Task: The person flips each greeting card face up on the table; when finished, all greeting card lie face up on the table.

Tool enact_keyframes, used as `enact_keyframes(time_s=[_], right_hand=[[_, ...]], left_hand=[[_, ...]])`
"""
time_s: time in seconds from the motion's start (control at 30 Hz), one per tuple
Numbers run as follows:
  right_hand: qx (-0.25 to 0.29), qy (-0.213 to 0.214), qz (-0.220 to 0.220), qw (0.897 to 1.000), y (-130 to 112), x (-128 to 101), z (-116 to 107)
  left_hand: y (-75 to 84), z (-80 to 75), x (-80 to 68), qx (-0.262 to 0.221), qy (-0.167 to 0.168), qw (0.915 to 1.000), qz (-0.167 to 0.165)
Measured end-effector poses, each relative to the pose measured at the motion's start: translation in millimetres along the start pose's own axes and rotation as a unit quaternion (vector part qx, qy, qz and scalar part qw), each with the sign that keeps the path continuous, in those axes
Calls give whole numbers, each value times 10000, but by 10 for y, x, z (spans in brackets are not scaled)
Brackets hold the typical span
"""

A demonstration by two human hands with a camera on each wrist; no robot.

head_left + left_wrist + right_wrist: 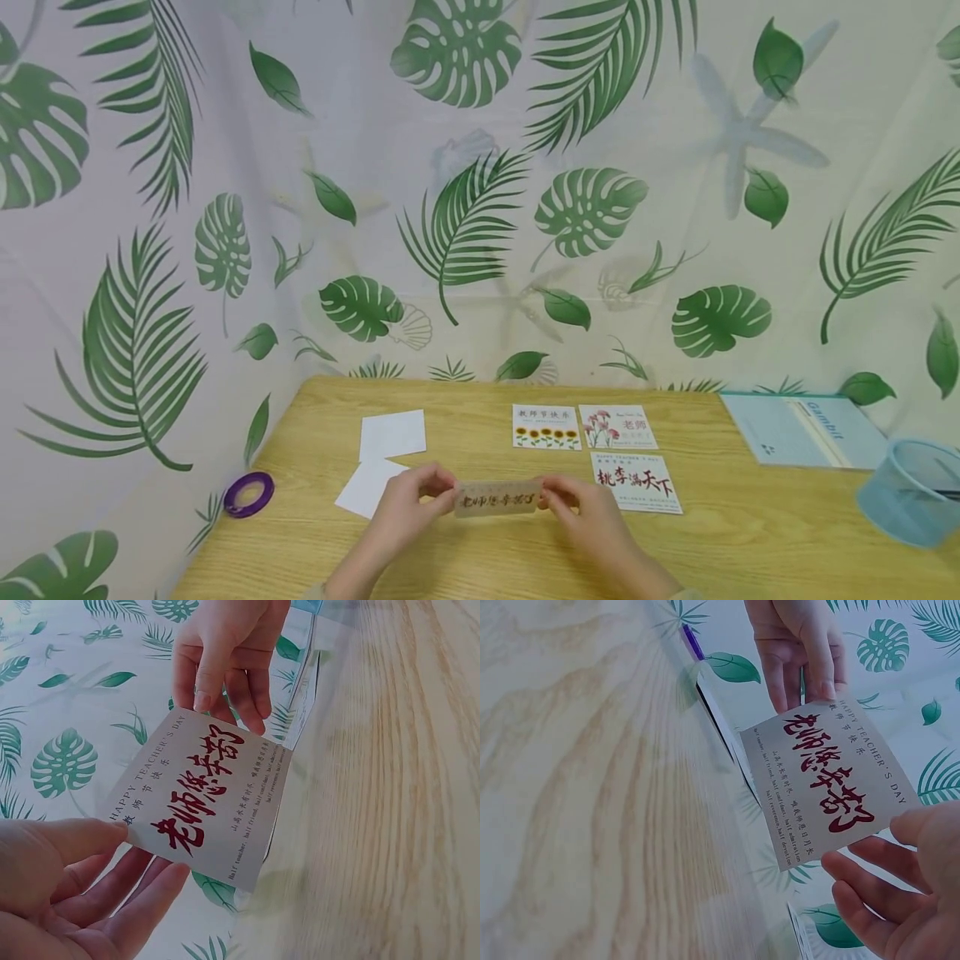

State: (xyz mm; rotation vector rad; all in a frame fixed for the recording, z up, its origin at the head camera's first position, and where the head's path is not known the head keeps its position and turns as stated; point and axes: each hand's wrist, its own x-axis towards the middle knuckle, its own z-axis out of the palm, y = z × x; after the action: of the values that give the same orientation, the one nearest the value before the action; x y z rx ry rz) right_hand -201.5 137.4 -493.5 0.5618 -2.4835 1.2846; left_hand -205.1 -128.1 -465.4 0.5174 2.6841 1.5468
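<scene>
Left hand (408, 500) pinching the brown card (498, 497) by one end, right hand (581, 504) pinching the other, card seemingly above the table (750, 542)

Both my hands are up off the table (465, 558), bare wood under and near them. Left of my left hand (408, 504): two white cards (390, 454), touching range. Far right of my right hand (581, 508): three printed cards (592, 450), close. Purple tape roll (249, 493) at left edge, blue mesh basket (911, 492) and booklet (802, 429) well right. Leaf curtain (480, 208) walls off far and left sides.
</scene>
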Motion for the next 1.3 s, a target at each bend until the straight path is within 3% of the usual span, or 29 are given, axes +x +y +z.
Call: enact_keyframes(time_s=[0.23, 0.67, 0.97, 1.3], right_hand=[[-191, 288, -16, 9994, 0, 2, -5], [192, 528, 1052, 9929, 38, 36, -43], [419, 489, 1474, 9870, 97, 24, -75], [629, 658, 1469, 9850, 87, 19, -77]], left_hand=[[-12, 82, 102, -159, 313, 9994, -62], [60, 274, 276, -153, 947, 9953, -120], [74, 372, 348, 98, 1388, 9899, -290], [87, 455, 445, -591, 1617, 9832, -603]])
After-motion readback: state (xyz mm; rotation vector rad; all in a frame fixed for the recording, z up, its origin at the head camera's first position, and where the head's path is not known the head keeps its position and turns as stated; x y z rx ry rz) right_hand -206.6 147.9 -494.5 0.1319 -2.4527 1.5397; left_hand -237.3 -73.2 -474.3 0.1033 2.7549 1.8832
